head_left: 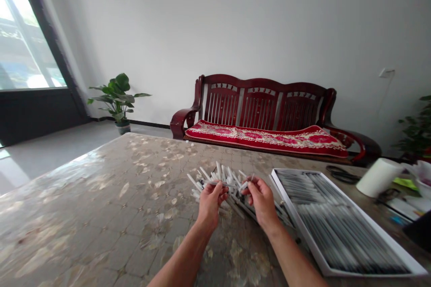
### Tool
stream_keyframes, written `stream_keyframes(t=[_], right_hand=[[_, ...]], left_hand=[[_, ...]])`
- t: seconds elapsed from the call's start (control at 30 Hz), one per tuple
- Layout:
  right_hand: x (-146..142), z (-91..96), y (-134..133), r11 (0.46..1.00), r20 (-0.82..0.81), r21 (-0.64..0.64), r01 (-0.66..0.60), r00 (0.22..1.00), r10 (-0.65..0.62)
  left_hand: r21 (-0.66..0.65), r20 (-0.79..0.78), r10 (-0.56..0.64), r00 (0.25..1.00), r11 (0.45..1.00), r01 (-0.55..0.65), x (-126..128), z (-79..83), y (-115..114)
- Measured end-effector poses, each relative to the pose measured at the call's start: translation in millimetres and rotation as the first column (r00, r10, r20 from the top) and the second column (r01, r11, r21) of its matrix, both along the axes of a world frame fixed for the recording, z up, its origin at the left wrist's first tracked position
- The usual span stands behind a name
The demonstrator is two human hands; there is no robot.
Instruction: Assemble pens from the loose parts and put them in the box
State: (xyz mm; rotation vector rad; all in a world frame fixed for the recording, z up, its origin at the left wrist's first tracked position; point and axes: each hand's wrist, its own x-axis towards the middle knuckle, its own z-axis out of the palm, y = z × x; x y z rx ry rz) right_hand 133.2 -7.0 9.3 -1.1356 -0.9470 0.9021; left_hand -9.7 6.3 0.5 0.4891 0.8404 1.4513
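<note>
My left hand (209, 204) is closed in a pinch on a slim, pen-like stick (210, 183), held nearly level above the table. To its right, my right hand (262, 199) pinches a small whitish tube-like piece (243, 185), its fingertips close together. The two held things are near each other but apart. Behind and beneath both hands lies a loose pile of white tubes (220, 171) and slim sticks, partly hidden by the fingers. A shallow white box (299, 220) stands right of my right hand, filled with rows of slim grey, clear-looking sticks (340, 228).
The table (84, 215) has a patterned, shiny cover. At its right are black scissors (341, 174), a white paper roll (379, 178) and other clutter. Beyond it stands a dark red wooden bench (261, 103) with a red floral cushion (269, 136). A potted plant (117, 96) is at the left.
</note>
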Motion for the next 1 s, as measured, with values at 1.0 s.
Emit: stream_keyframes(t=[1.0], right_hand=[[-1.6,-11.9,-3.3,0.994,0.348,0.080,-0.079,0.936,0.047]], left_hand=[[-0.006,-0.018,-0.049,0.999,0.999,0.048,2.2,1.5,-4.1]])
